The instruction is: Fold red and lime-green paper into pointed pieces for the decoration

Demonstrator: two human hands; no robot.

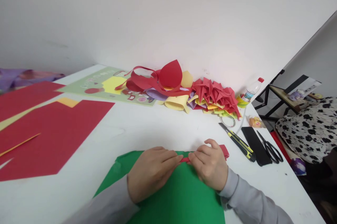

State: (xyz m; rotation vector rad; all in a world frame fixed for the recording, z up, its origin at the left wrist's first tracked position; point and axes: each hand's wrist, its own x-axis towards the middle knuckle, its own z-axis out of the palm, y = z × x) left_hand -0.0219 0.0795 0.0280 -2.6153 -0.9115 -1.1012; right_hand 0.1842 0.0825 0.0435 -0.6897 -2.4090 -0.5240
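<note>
A large sheet of green paper lies on the table in front of me. Across its far edge runs a narrow red paper strip; its folded end sticks out past my right hand. My left hand is closed, its fingertips pressing the strip against the green paper from the left. From the other side my right hand pinches the same strip, with one finger raised. A short gap between the fingertips shows the red. The rest of the strip is hidden under my hands.
On the left lie large red paper sheets. Along the wall are a pale green printed sheet, red paper cut-outs, folded red paper and a bottle. To the right lie a utility knife, a black case, scissors and tape.
</note>
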